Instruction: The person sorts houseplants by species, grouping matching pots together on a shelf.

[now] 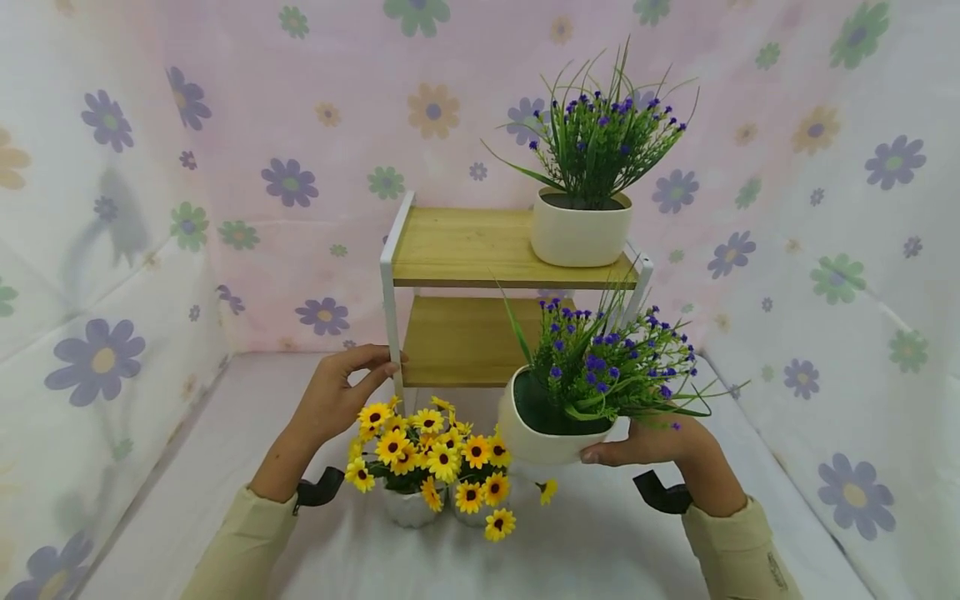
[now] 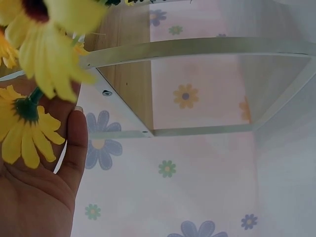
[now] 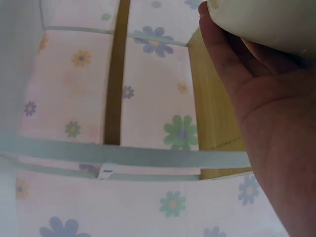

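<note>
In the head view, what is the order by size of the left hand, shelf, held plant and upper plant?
1. Shelf
2. Upper plant and held plant: about alike, and the held one looks nearer, so not ranked
3. Left hand

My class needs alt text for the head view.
A person's right hand holds a tilted white pot of purple flowers before a wooden shelf, while the left hand grips the shelf's left post. A similar pot stands on top; potted yellow flowers in front.
</note>
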Motion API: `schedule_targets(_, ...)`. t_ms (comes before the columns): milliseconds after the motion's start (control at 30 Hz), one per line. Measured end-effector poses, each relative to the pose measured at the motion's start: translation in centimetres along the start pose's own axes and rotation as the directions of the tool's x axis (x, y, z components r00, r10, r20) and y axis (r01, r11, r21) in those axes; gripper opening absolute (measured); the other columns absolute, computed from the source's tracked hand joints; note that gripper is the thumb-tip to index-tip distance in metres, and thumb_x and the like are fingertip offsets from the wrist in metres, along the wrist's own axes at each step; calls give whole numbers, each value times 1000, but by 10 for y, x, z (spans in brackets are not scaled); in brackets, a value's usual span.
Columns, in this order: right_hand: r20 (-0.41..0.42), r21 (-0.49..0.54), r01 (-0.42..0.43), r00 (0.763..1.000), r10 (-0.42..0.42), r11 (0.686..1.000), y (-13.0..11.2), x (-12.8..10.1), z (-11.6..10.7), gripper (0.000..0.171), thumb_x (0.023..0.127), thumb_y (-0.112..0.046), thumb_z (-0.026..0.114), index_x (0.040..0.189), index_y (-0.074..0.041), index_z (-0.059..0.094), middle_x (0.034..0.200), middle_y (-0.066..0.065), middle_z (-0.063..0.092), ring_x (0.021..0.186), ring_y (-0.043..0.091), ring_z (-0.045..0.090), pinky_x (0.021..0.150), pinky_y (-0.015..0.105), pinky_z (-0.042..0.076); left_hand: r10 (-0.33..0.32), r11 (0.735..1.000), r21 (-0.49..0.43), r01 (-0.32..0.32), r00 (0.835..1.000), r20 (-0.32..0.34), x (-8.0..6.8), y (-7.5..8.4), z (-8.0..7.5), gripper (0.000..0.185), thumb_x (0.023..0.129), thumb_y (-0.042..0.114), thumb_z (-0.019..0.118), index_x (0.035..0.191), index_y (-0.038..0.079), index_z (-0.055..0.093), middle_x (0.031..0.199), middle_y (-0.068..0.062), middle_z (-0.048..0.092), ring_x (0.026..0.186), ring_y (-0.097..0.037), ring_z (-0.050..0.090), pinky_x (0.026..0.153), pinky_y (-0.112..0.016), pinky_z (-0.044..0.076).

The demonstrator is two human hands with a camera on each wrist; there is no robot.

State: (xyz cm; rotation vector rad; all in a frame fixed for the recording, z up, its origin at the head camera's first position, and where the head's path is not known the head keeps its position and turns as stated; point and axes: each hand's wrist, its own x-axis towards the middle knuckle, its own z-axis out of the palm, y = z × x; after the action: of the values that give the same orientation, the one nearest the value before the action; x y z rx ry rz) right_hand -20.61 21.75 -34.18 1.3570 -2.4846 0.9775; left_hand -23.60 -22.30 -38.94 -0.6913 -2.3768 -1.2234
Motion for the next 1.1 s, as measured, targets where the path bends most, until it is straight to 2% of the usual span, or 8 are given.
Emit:
schedule_targets(200, -30, 66, -11, 999, 13, 998, -6, 17, -8, 104, 83, -40, 93, 160, -4, 33, 155, 16, 47, 142, 9, 40, 117, 17, 32, 16, 1000, 12, -16, 1000, -3, 1, 1, 0, 21, 104, 8, 68, 122, 13, 79, 115, 2, 79, 106, -14, 73, 97, -48, 60)
schedule_targets(333, -73, 129, 40, 997, -30, 991, -9, 32, -14, 107, 83, -45, 91, 161, -3, 32, 155, 15, 47, 144, 12, 41, 119, 20, 33, 22, 1000, 14, -22, 1000, -2, 1, 2, 0, 21, 104, 7, 68, 122, 12, 78, 115, 1, 79, 106, -15, 73, 96, -50, 60)
schedule_targets(467, -74, 145, 0, 997, 10, 989, -16, 43, -19, 115, 85, -61, 82, 165, -1, 24, 165, 20, 37, 152, 30, 35, 124, 52, 36, 16, 1000, 21, -16, 1000, 0, 1, 2, 0, 22, 104, 8, 68, 123, 12, 78, 116, 1, 79, 107, -15, 73, 97, -43, 60)
schedule_targets(533, -60, 138, -44, 997, 53, 989, -21, 48, -21, 120, 86, -69, 76, 167, -1, 19, 169, 22, 30, 155, 39, 30, 121, 67, 32, 14, 1000, 22, -14, 1000, 0, 1, 2, 0, 22, 105, 8, 67, 123, 12, 78, 116, 2, 79, 107, -15, 73, 96, -43, 60)
schedule_targets(600, -46, 158, -76, 995, 85, 984, -25, 54, -22, 123, 86, -70, 76, 168, 0, 15, 172, 23, 23, 157, 45, 24, 118, 76, 27, 15, 1000, 15, -15, 1000, 2, 1, 2, 1, 21, 104, 8, 68, 122, 12, 78, 116, 1, 79, 107, -16, 73, 97, -47, 60)
schedule_targets(767, -40, 248, -97, 993, 110, 964, -28, 68, -26, 127, 85, -63, 82, 170, -5, 8, 176, 18, 16, 161, 42, 16, 122, 72, 22, 6, 1000, -6, -6, 1000, 3, 1, 2, 1, 21, 105, 9, 68, 123, 11, 78, 116, -2, 79, 110, -23, 73, 99, -58, 58)
schedule_targets(933, -65, 306, -57, 995, 80, 950, -32, 84, -30, 124, 84, -58, 86, 169, -7, 13, 173, 15, 23, 156, 38, 29, 122, 67, 28, -10, 1000, -10, 10, 1000, 3, 1, 4, 0, 22, 105, 11, 68, 125, 10, 78, 117, -5, 79, 112, -27, 73, 101, -61, 56)
schedule_targets(1100, -70, 321, -56, 994, 83, 945, -40, 99, -34, 124, 85, -55, 86, 170, -10, 9, 174, 12, 20, 156, 34, 30, 123, 60, 30, -19, 1000, -16, 19, 1000, 6, 1, 4, -1, 22, 105, 11, 68, 124, 11, 78, 118, -4, 79, 111, -26, 73, 101, -61, 56)
